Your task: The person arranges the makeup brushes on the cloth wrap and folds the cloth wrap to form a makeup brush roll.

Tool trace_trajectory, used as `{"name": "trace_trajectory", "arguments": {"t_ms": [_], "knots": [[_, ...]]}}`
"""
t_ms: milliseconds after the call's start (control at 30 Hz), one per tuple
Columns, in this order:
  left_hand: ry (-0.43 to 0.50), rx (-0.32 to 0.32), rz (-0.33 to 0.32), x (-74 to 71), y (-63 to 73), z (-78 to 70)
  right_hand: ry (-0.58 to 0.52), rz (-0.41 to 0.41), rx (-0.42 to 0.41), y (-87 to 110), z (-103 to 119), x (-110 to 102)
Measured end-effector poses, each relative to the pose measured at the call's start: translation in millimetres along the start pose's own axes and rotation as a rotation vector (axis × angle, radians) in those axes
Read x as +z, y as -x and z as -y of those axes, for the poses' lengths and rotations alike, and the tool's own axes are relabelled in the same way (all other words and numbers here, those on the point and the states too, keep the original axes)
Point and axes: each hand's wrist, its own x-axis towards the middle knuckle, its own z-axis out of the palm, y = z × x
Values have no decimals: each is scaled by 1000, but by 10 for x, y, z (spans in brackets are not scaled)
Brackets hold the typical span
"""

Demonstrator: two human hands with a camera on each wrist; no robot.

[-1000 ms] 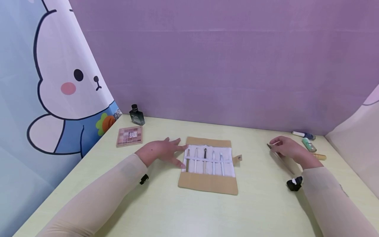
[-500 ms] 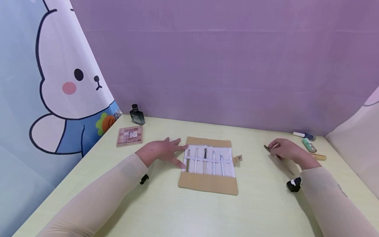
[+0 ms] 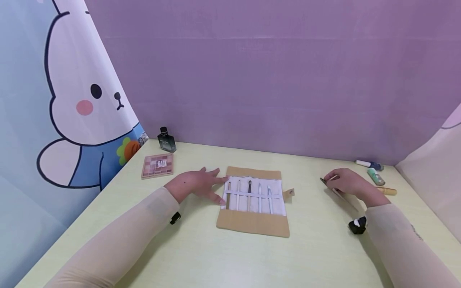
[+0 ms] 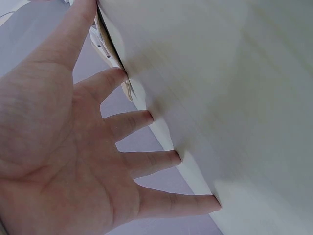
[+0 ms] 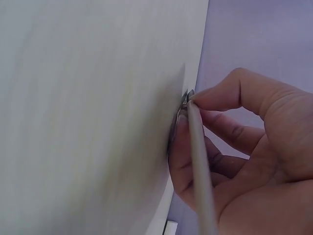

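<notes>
An unrolled tan brush roll [image 3: 253,222] with a white lining lies on the table. Several slim makeup brushes [image 3: 249,200] sit side by side in it under a pale strap. My left hand [image 3: 198,185] is spread at the roll's left edge, thumb and index finger touching it. In the left wrist view its straight fingers [image 4: 142,161] meet the tabletop. To the right of the roll, my right hand [image 3: 347,182] pinches a makeup brush [image 5: 199,171] near its dark end between thumb and fingers. The pale handle slants back toward the wrist, low over the table.
At the back left stand a dark bottle [image 3: 167,142] and a flat pink palette [image 3: 157,166] marked "BACK". Beyond my right hand lie a blue-and-white tube [image 3: 369,164], a green-capped small bottle [image 3: 376,176] and a yellow stick [image 3: 388,191]. A purple curtain [image 3: 252,80] hangs behind the table.
My right hand has shifted slightly left with the makeup brush, its dark end now farther left. The left hand and the brush roll have stayed in place.
</notes>
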Motion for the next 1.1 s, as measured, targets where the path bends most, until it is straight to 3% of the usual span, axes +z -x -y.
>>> {"name": "trace_trajectory", "arguments": {"t_ms": [333,600,1100], "knots": [[-8,4,-1,-4,10,-6,-65,33,-4,33,61,-10],[1,1,5,-17,31,-22,-291,111,-60,59,187,27],[10,5,-2,-20,31,-15,-529,120,-158,127,702,106]]}}
